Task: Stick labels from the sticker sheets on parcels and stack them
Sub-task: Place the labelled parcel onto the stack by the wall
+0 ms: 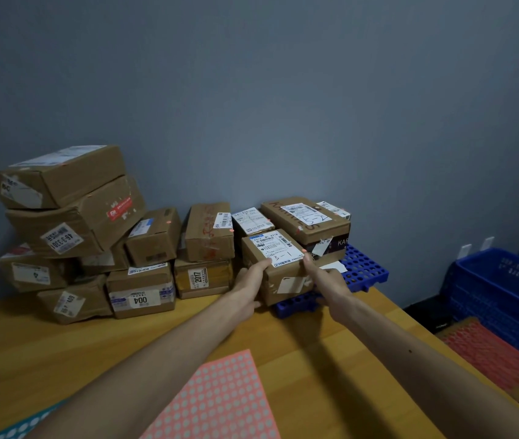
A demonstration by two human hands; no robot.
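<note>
Matt cardboard parcels [153, 239], wooden table [61, 343]

Dim, even light; soft focus, wide-angle bowing at edges.

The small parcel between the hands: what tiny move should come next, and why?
Probably settle it on the blue pallet and let go. The left hand and right hand grip the small parcel by its sides, an orange dot already sits on top, and a larger box stands just behind.
</note>
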